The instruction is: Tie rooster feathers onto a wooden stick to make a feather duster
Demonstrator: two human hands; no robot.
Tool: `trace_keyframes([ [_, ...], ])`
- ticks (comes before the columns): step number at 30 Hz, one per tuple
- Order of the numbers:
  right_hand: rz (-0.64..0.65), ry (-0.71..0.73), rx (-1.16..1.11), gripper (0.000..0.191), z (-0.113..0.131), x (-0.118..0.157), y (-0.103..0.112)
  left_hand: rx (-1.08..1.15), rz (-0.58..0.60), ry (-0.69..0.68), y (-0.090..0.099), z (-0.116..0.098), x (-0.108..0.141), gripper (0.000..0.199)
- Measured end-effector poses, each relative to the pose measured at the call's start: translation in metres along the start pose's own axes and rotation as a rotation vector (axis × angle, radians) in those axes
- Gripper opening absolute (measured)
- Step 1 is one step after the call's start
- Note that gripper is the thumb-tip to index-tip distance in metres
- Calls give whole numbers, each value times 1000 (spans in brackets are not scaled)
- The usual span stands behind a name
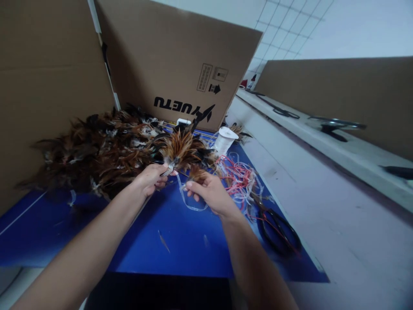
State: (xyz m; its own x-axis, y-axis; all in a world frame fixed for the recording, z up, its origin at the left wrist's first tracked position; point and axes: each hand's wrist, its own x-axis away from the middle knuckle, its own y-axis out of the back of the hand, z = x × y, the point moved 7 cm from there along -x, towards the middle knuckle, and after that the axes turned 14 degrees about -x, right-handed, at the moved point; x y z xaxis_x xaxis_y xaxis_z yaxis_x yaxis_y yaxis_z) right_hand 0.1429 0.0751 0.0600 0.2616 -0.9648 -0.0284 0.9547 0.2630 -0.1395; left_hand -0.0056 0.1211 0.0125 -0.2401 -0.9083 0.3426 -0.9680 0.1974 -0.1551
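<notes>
My left hand [154, 177] is closed around the bound base of a brown and black feather bunch [180, 148], whose tips fan out away from me. In my right hand [208, 191], thumb and fingers pinch a smaller tuft of brown feathers [197, 173]. A thin translucent ribbon [193, 209] loops down between both hands over the blue table [180, 241]. Left of my hands lies a large heap of similar feathers [93, 150]. The fingertips of both hands are partly hidden by the feathers.
A white ribbon spool [225, 140] stands behind a tangle of red and clear strips [240, 178]. Black-handled scissors [277, 230] lie at the table's right side. A cardboard sheet [174, 56] rises at the back, another cardboard panel [48, 86] at left. A ledge [290, 125] runs along the right.
</notes>
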Motion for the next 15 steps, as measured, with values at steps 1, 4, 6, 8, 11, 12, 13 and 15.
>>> trace_keyframes([
  [1, -24, 14, -47, 21, 1, -6, -2, -9, 7, 14, -2, 1, 1, 27],
  [4, -74, 24, -98, 23, -3, -24, -5, -14, 17, 19, -8, -1, 5, 28],
  [6, -106, 4, -77, 22, -9, -34, -4, -11, 18, 8, -11, -2, 7, 29],
  [8, -137, -10, -55, 21, -14, -41, -3, -16, 21, 6, -12, -1, 7, 28],
  [11, -139, -9, -56, 20, -18, -45, -5, -27, 29, 11, -13, 0, 5, 27],
  [12, -132, -4, -50, 19, -20, -46, -5, -28, 30, 12, -13, 1, 5, 26],
  [13, -127, 5, -33, 19, -21, -47, -5, -29, 31, 13, -13, 2, 5, 25],
  [15, -138, 42, 35, 17, -23, -49, -2, -31, 38, 18, -14, 3, 4, 24],
])
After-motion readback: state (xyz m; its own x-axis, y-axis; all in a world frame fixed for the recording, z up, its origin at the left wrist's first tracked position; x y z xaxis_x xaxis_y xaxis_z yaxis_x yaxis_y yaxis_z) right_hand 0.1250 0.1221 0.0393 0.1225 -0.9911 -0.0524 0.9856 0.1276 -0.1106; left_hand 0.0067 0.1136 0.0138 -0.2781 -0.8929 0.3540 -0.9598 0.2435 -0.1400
